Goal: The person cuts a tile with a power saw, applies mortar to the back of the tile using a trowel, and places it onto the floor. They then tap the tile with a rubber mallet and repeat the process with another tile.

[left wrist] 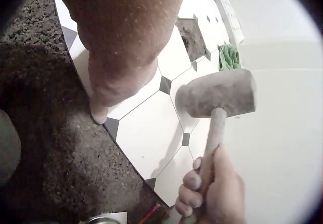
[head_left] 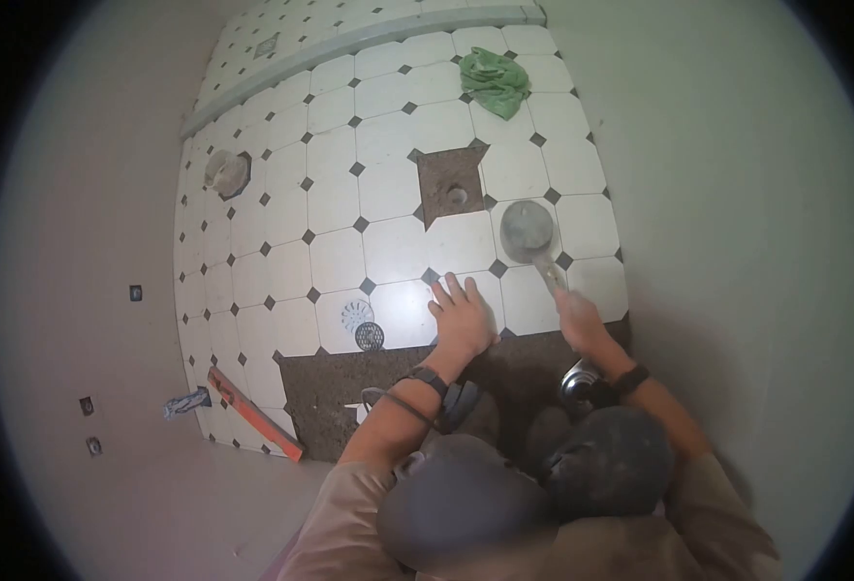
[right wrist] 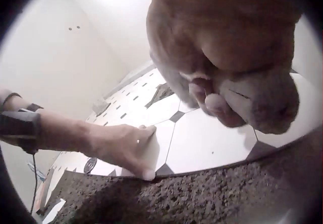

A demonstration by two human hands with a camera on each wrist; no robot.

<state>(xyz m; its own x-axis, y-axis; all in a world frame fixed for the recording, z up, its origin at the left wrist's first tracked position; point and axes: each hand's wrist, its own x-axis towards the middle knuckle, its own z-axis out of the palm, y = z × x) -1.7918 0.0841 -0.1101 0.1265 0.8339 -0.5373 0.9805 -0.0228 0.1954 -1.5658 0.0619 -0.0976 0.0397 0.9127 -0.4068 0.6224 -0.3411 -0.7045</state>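
My right hand (head_left: pixel 579 321) grips the wooden handle of a rubber mallet (head_left: pixel 527 230), its grey head over the white floor tiles at the right. In the left wrist view the mallet head (left wrist: pixel 222 93) lies sideways just above the tiles, the right hand's fingers (left wrist: pixel 191 188) wrapped round the handle. My left hand (head_left: pixel 463 318) rests on a white tile (head_left: pixel 401 312) with its fingers spread. Seen from the right wrist, the left hand (right wrist: pixel 118 145) has its thumb at the tile edge, beside the rough dark bed (right wrist: pixel 202 193). The right wrist view does not show the mallet.
A square cut-out (head_left: pixel 436 174) with a pipe hole lies ahead. A green cloth (head_left: pixel 495 82) sits beyond it. Two round drain grates, one pale (head_left: pixel 356 315) and one dark (head_left: pixel 370 336), lie left of my left hand. An orange bar (head_left: pixel 252 412) lies near the left wall.
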